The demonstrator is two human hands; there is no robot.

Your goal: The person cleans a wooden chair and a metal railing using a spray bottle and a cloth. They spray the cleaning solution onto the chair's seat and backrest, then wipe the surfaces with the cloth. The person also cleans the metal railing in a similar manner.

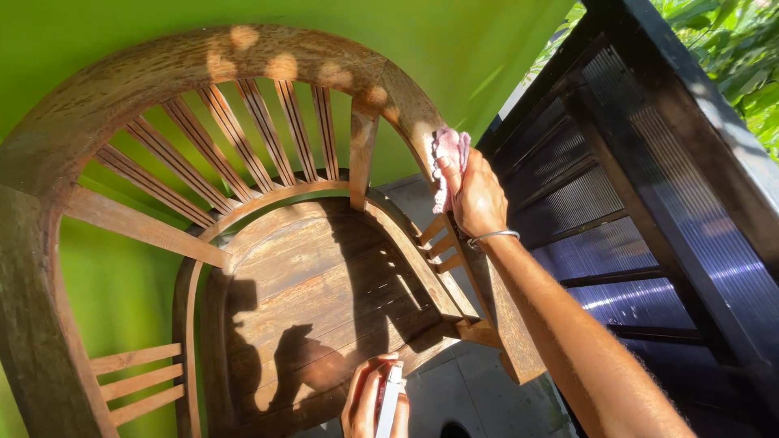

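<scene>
The right hand [477,199] presses a pink cloth [449,154] on the wooden chair's [308,268] armrest, best rubbed along the grain, while the left hand [369,397] grips what looks like a white spray bottle [389,401].

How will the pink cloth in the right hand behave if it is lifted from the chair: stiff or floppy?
The pink cloth probably is floppy: it bunches and folds under the right hand. It seems light, since its loose end hangs thin against the wooden chair arm. It is unlikely to roll or slide.

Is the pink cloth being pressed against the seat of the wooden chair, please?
No, the right hand presses the pink cloth against the chair's curved arm rail.
</scene>
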